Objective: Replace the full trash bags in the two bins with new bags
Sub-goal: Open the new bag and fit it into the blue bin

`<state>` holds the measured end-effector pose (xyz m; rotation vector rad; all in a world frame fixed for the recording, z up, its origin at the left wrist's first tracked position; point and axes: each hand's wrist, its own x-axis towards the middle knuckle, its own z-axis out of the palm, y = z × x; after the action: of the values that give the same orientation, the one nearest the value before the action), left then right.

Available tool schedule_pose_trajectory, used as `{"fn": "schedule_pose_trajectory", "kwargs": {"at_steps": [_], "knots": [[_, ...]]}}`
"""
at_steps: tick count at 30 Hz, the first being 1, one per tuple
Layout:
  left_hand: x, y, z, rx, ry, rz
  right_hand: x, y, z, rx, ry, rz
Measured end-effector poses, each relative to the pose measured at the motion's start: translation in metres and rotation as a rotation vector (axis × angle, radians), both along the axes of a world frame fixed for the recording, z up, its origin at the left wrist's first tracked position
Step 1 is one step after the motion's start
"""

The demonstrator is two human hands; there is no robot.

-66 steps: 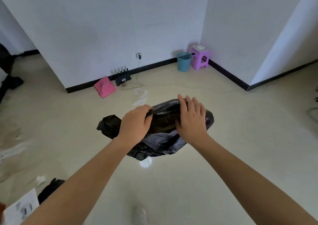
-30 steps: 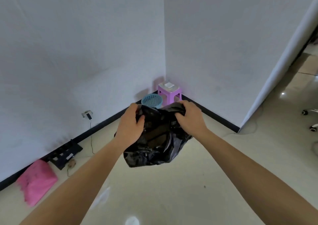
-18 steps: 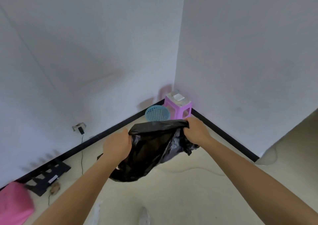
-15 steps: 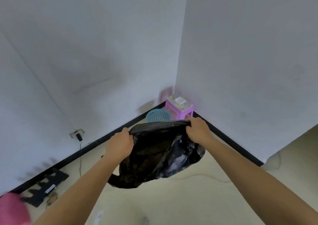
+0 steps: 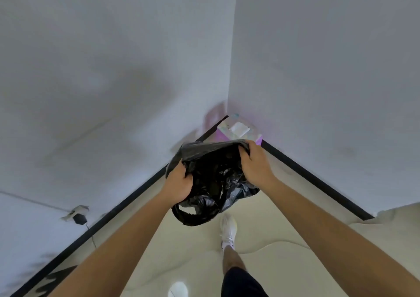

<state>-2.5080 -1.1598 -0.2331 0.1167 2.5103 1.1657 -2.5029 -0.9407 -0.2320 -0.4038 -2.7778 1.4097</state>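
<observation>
I hold a black trash bag [image 5: 216, 183] in the air by its mouth. My left hand [image 5: 177, 186] grips the left side of the rim and my right hand [image 5: 255, 162] grips the right side, so the mouth is spread open between them. The bag hangs crumpled below my hands, with a handle loop dangling at the bottom. The blue bin seen a moment ago is hidden behind the bag.
A purple stool [image 5: 238, 131] with a white item on top stands in the room corner just beyond the bag. A black baseboard [image 5: 318, 183] runs along both walls. A wall plug with a cable [image 5: 78, 216] sits at the left. My white shoe [image 5: 228, 228] steps forward.
I have walked closer to the corner. The bag's mouth has been pulled open between my hands, and the blue bin has gone out of sight behind the bag.
</observation>
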Motion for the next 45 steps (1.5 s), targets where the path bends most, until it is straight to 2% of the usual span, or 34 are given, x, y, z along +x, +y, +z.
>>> {"fn": "schedule_pose_trajectory", "kwargs": {"at_steps": [4,8,12,16,19,25,29,31,35,38,41,43,45], "knots": [[-0.092,0.016,-0.055,-0.144,-0.179,0.137,-0.098,0.010,-0.043,-0.087,-0.072,0.047],[-0.174,0.029,-0.111,-0.254,-0.261,0.128,-0.180,0.023,-0.102,-0.066,-0.224,0.077],[-0.234,0.036,-0.177,-0.214,-0.365,0.211,-0.231,0.017,-0.180,-0.054,-0.402,0.016],[-0.280,0.040,-0.277,-0.197,-0.422,0.321,-0.261,0.002,-0.282,-0.023,-0.489,-0.030],[-0.301,0.043,-0.360,-0.240,-0.437,0.263,-0.279,-0.003,-0.364,0.077,-0.532,-0.021],[-0.322,0.027,-0.505,-0.330,-0.553,0.008,-0.312,-0.020,-0.519,0.111,-0.657,0.093],[-0.325,0.008,-0.567,-0.393,-0.634,-0.089,-0.326,-0.043,-0.615,0.219,-0.937,0.305],[-0.327,0.003,-0.585,-0.396,-0.622,-0.114,-0.326,-0.051,-0.637,0.269,-1.046,0.374],[-0.333,0.009,-0.605,-0.367,-0.590,-0.191,-0.323,-0.057,-0.653,0.278,-1.138,0.411],[-0.339,0.022,-0.618,-0.385,-0.581,-0.351,-0.323,-0.057,-0.660,0.092,-1.178,0.245],[-0.343,0.028,-0.629,-0.331,-0.723,-0.365,-0.319,-0.046,-0.662,-0.075,-1.141,0.012],[-0.342,0.027,-0.629,-0.307,-0.825,-0.297,-0.317,-0.037,-0.651,0.019,-1.019,-0.064],[-0.339,0.024,-0.625,-0.227,-0.815,-0.188,-0.315,-0.026,-0.637,0.338,-0.789,-0.015]]}}
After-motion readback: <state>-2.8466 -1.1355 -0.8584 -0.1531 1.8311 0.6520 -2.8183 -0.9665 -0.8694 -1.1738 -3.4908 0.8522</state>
